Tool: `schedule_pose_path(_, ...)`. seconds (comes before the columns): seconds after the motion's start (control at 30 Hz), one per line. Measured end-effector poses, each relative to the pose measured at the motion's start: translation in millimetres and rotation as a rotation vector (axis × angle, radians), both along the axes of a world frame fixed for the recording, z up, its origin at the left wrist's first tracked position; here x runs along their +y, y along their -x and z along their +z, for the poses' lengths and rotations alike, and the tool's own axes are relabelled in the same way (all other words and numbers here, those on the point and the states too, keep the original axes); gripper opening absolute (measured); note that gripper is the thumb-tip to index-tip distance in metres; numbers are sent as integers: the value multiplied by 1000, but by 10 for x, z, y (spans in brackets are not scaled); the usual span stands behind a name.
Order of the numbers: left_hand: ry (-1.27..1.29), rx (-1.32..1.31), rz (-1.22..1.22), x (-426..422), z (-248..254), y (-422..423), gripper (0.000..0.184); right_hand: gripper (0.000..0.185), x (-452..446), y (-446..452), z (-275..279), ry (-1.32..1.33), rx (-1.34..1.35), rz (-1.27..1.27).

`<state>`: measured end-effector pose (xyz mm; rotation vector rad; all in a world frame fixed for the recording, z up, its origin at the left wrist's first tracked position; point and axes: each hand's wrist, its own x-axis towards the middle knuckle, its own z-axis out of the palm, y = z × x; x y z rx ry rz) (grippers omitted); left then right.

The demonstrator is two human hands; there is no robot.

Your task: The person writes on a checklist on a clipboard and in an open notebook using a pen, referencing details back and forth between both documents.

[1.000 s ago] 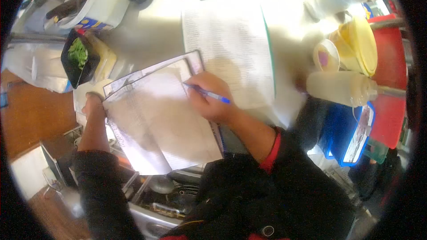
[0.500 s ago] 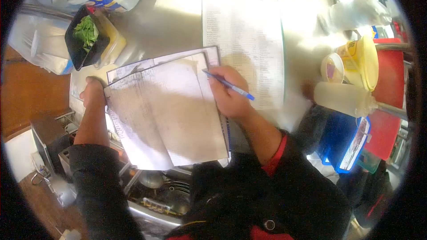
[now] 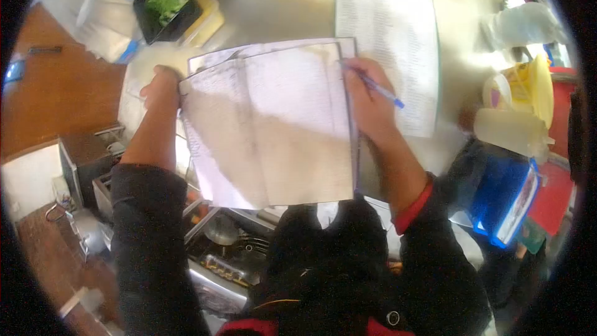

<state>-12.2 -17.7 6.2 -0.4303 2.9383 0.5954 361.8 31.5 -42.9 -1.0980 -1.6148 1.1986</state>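
An open notebook (image 3: 286, 130) with writing on its pages lies on top of another book or folder (image 3: 211, 59), tilted a little. My right hand (image 3: 371, 96) is closed round a blue pen (image 3: 385, 92), at the notebook's upper right corner. At the left edge of the notebook is my left hand (image 3: 163, 87); its fingers are partly hidden, and what they grip is not clear. Beyond my right hand, a printed list on a clipboard (image 3: 388, 31) lies on the metal counter (image 3: 273, 6).
A black container of green leaves (image 3: 166, 3) stands at the upper left. To the right are a squeeze bottle (image 3: 510, 130), a yellow tub (image 3: 538, 90), a blue container (image 3: 504, 196) and a red board (image 3: 553, 193). Pans (image 3: 221, 230) show below the counter edge.
The view has shifted, so the notebook, clipboard and both hands appear further right and higher. The notebook appears less tilted. The pen remains in my right hand.
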Motion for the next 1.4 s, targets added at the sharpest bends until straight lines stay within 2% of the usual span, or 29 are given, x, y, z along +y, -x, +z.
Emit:
schedule_pose_path(0.1,-77,-26,-76,-85,-72,20,91,19,-19,-47,103,-119,54,-33)
schedule_pose_path(0.17,-282,-73,-335,-445,-358,314,90,17,-10,-48,148,-98,8,-67)
schedule_pose_path(0.23,-555,-207,-575,-993,-530,605,90,18,33,-35,74,-136,74,-78)
schedule_pose_path(0.27,-638,-365,-545,-1207,-270,391,84,18,15,-66,28,-158,82,-59)
schedule_pose_path(0.3,-639,-229,-509,-1417,-136,155,82,18,-11,-88,15,-146,83,-81)
schedule_pose_path(0.33,-560,-178,-556,-1582,226,-357,76,18,-24,-96,20,-168,58,-79)
schedule_pose_path(0.4,-583,-280,-662,-2223,105,-365,70,17,27,-97,11,-206,39,-77)
schedule_pose_path(0.43,-663,-365,-645,-2475,1,-507,60,17,21,-94,-33,-219,55,-82)
schedule_pose_path(0.5,-586,-723,-580,-2753,134,-742,32,17,-26,-83,-31,-225,73,-90)
schedule_pose_path(0.57,-620,-711,-466,-2676,351,-1081,26,17,-30,-84,38,-199,103,-77)
schedule_pose_path(0.7,-617,-579,-590,-2814,712,-1142,26,16,-22,-43,-24,-232,112,-95)
schedule_pose_path(0.73,-595,-445,-706,-2695,936,-1305,27,16,-22,-37,-53,-244,104,-103)
schedule_pose_path(0.77,-567,-310,-820,-2628,1079,-1400,30,16,-25,-37,-68,-253,94,-112)
schedule_pose_path(0.8,-586,-280,-871,-2689,1140,-1384,46,16,-38,-45,-62,-252,93,-112)
schedule_pose_path(0.83,-588,-278,-870,-2644,1216,-1511,46,17,-40,-48,-50,-259,77,-115)
schedule_pose_path(0.9,-1116,-640,-911,-2474,1328,-1906,65,18,-33,-54,3,-274,68,-113)
schedule_pose_path(0.93,-1005,-718,-1096,-2451,1223,-1954,75,18,-46,-64,37,-204,96,-109)
schedule_pose_path(0.97,-830,-644,-1330,-2346,1121,-2062,78,19,-41,-60,52,-135,127,-102)
schedule_pose_path(1.0,-665,-537,-1551,-2227,1026,-2178,81,19,6,-40,-36,-140,136,-94)
schedule_pose_path(1.03,-427,-273,-1792,-1997,943,-2369,77,19,66,-32,-203,-86,195,-86)
schedule_pose_path(1.07,-437,-268,-1789,-1925,830,-2495,77,19,118,-53,-289,-34,248,-79)
schedule_pose_path(1.1,-160,-74,-1853,-1878,666,-2592,75,19,131,-86,-219,-39,237,-77)
schedule_pose_path(1.13,119,118,-1888,-1852,505,-2636,75,19,134,-116,-81,232,444,-27)
schedule_pose_path(1.17,107,108,-1894,-1857,338,-2616,75,20,138,-153,16,508,649,17)
schedule_pose_path(1.23,176,301,-1865,-1913,85,-2514,68,20,170,-194,43,501,612,22)
schedule_pose_path(1.27,66,352,-1885,-1927,53,-2465,61,20,165,-169,60,491,584,42)
schedule_pose_path(1.4,-35,433,-1912,-2022,149,-2448,55,20,116,-176,192,542,597,-62)
